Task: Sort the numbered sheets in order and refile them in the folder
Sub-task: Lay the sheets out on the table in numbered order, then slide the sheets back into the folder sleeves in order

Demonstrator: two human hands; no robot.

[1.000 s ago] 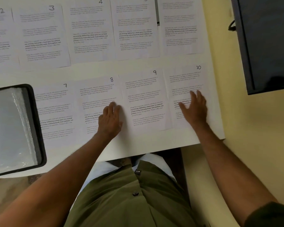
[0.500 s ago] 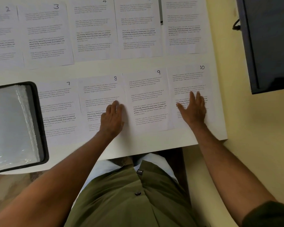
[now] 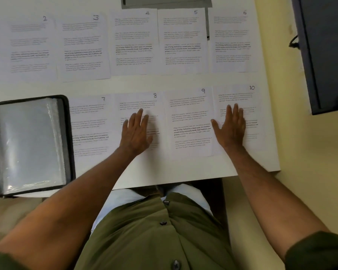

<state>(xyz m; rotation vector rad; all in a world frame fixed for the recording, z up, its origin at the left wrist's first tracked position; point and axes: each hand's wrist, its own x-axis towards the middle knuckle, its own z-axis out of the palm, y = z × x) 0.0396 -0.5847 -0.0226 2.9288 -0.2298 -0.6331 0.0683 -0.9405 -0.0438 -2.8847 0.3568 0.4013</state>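
White tabletop (image 3: 183,80) fills most of the view, sheets laid out on it in two rows. Dark monitor (image 3: 324,55) hangs at 2 o'clock, off the tabletop edge. Open folder (image 3: 66,137) with clear sleeves sits at 9 o'clock, its right edge over the left margin of sheet 7 (image 3: 92,121). Far row at 12 o'clock: sheet 2 (image 3: 29,47), sheet 3 (image 3: 82,47), sheet 4 (image 3: 134,41), sheet 5 (image 3: 181,39), sheet 6 (image 3: 232,39). Near row left to right: 7, sheet 8 (image 3: 154,106), sheet 9 (image 3: 189,121), sheet 10 (image 3: 250,98).

My left hand (image 3: 137,131) lies flat on sheet 8, grip released, fingers spread, nothing grasped. My right hand (image 3: 230,127) lies flat on sheet 10's left half, grip released too, thumb reaching toward sheet 9's edge.

Versus half a second ago: both hands have slid further up their sheets, toward 12 o'clock; fingertips now reach the upper paragraphs. The sheets themselves look unmoved, and the folder too. The camera has tilted; a grey object (image 3: 166,1) now shows at the top edge.
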